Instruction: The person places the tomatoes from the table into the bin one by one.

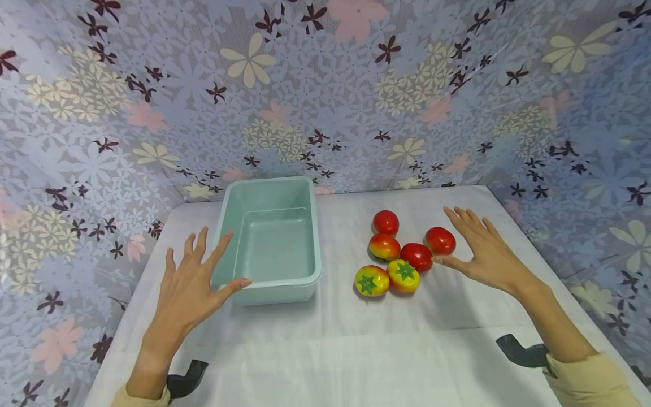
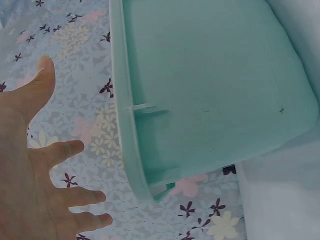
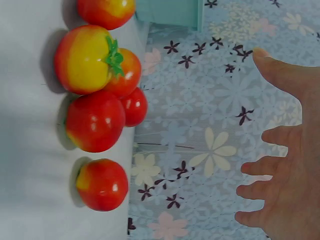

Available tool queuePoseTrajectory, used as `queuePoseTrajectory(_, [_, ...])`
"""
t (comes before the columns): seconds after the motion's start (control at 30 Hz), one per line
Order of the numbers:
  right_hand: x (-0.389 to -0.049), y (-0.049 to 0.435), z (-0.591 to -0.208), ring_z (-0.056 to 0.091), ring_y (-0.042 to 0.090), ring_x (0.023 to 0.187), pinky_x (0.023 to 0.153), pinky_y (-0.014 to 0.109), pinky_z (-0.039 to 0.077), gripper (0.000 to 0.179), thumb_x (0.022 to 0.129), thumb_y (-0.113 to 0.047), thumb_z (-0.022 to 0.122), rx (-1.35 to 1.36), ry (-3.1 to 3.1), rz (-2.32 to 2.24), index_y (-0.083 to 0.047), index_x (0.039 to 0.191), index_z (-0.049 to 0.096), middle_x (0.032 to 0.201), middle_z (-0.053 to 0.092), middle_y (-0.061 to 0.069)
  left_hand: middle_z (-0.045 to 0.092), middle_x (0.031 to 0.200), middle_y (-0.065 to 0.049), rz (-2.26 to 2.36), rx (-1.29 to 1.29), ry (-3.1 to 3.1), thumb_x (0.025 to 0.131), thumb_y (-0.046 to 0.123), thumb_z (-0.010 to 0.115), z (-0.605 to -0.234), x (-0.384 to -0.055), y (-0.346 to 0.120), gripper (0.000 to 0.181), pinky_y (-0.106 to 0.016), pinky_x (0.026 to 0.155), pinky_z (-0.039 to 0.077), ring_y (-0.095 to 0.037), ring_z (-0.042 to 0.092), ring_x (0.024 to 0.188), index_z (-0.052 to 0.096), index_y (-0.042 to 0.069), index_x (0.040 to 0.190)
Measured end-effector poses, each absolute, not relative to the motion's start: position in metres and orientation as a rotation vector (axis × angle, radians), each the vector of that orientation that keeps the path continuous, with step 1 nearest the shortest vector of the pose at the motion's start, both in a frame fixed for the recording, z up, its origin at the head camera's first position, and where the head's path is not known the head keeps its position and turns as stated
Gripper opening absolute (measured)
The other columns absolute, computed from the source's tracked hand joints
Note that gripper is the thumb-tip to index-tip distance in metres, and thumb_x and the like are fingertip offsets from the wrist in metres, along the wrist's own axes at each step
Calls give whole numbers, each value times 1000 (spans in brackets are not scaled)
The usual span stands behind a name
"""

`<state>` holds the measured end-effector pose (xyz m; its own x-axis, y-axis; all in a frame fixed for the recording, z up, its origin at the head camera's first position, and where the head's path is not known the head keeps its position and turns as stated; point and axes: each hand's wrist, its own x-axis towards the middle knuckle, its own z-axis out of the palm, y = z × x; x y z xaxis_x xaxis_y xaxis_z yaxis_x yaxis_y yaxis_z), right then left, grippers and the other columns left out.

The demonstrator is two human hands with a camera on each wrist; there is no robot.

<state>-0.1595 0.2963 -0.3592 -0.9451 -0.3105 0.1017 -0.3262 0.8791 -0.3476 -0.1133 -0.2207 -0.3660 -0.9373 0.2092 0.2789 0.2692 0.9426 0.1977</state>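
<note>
My left hand [image 1: 190, 288], fingers spread, is held beside the near left corner of a pale green plastic basin [image 1: 316, 249] and holds nothing. In the left wrist view the basin's side [image 2: 215, 90] fills the middle, apart from the hand [image 2: 30, 165]. Several red and yellow tomatoes sit in a loose group right of the basin. Two at the front, a left one [image 1: 367, 285] and a right one [image 1: 399, 284], show green star-shaped leaves. My right hand [image 1: 488, 257] hovers with spread fingers close to the rightmost red tomato [image 1: 440, 242], nothing in its grasp.
A white cloth covers the table [image 1: 356, 362]. Flowered fabric [image 1: 346, 102] hangs behind the table and along both sides. A dark curved piece [image 1: 187, 380] sits at the left wrist, and a similar dark piece [image 1: 521, 351] at the right.
</note>
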Motion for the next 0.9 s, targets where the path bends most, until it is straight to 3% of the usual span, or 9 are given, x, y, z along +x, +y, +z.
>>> queuePoseTrajectory(0.4, [-160, 303, -371, 16, 50, 143, 115, 67, 4, 98, 85, -47, 70, 467, -2975, 625, -12, 157, 13, 156, 23, 29, 21, 159, -25, -452, -317, -2846, 83, 63, 64, -373, -110, -228, 88, -73, 107, 15, -50, 22, 142, 25, 29, 155])
queuePoseTrajectory(0.53, [-168, 308, -375, 18, 53, 142, 107, 75, 14, 95, 85, -39, 73, 459, -2936, 750, -14, 157, 15, 158, 21, 28, 16, 162, -19, -727, -256, -2817, 86, 51, 68, -384, -109, -235, 85, -73, 105, 22, -50, 21, 143, 23, 30, 155])
queuePoseTrajectory(0.67, [-181, 312, -384, 22, 54, 140, 99, 79, 21, 89, 86, -29, 74, 465, -2858, 854, -15, 156, 21, 157, 24, 27, 15, 164, -11, -1158, -232, -2612, 89, 24, 71, -402, -114, -238, 78, -71, 103, 27, -45, 20, 145, 29, 26, 154])
queuePoseTrajectory(0.77, [-191, 314, -396, 25, 53, 140, 102, 76, 22, 81, 88, -23, 72, 459, -2762, 951, -13, 154, 27, 156, 27, 27, 19, 163, -9, -1429, -257, -2398, 90, 6, 67, -417, -118, -238, 70, -45, 116, 31, -31, 21, 149, 35, 18, 152])
queuePoseTrajectory(0.9, [-201, 318, -418, 24, 49, 142, 106, 74, 19, 69, 90, -17, 70, 406, -2629, 1119, -11, 151, 36, 155, 31, 25, 22, 162, -14, -1697, -362, -2190, 92, -3, 61, -437, -117, -240, 64, -13, 110, 30, -11, 27, 147, 36, 7, 150])
